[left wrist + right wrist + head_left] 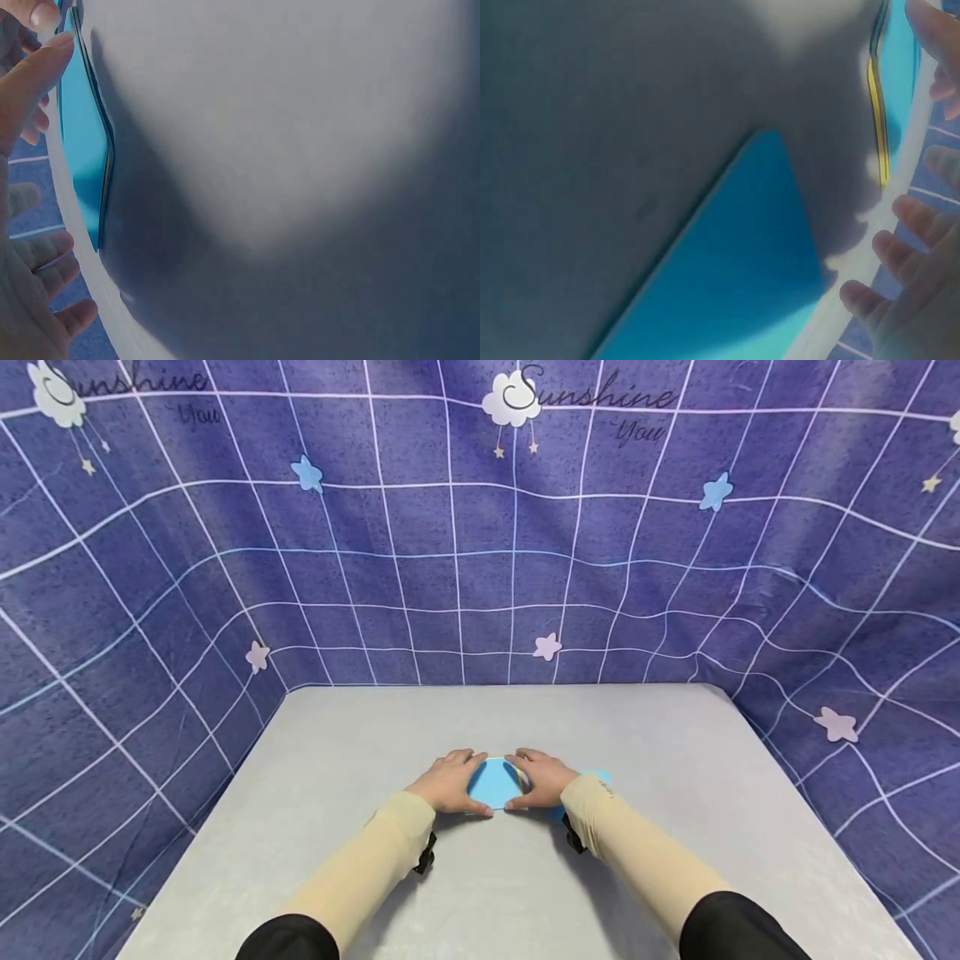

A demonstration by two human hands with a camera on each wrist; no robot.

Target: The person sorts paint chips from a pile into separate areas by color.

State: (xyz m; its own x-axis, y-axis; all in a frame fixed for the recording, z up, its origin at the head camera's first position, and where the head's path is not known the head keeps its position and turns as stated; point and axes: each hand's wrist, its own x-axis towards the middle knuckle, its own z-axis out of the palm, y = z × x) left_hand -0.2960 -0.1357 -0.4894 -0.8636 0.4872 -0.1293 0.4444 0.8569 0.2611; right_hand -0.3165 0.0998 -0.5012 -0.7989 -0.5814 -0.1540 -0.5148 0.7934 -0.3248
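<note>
A flat stack of thin blue boards [495, 783] lies between the two hands, its edges layered and a yellow strip [880, 127] showing along one side. My left hand [447, 783] holds its left side, thumb at the near edge and index finger at the far edge. On the opposite side, my right hand [545, 777] holds it the same way, with the thumbs close together. The wrist views show the other fingers spread loosely past the stack. Another blue board [735, 255] with a pointed corner lies on the table, mostly hidden under the right forearm in the head view.
The pale grey table [360, 735] has a purple curtain [480, 585] with white lines, stars and clouds behind it and along both sides. Black bands sit on both wrists, and the forearms cast shadows on the table.
</note>
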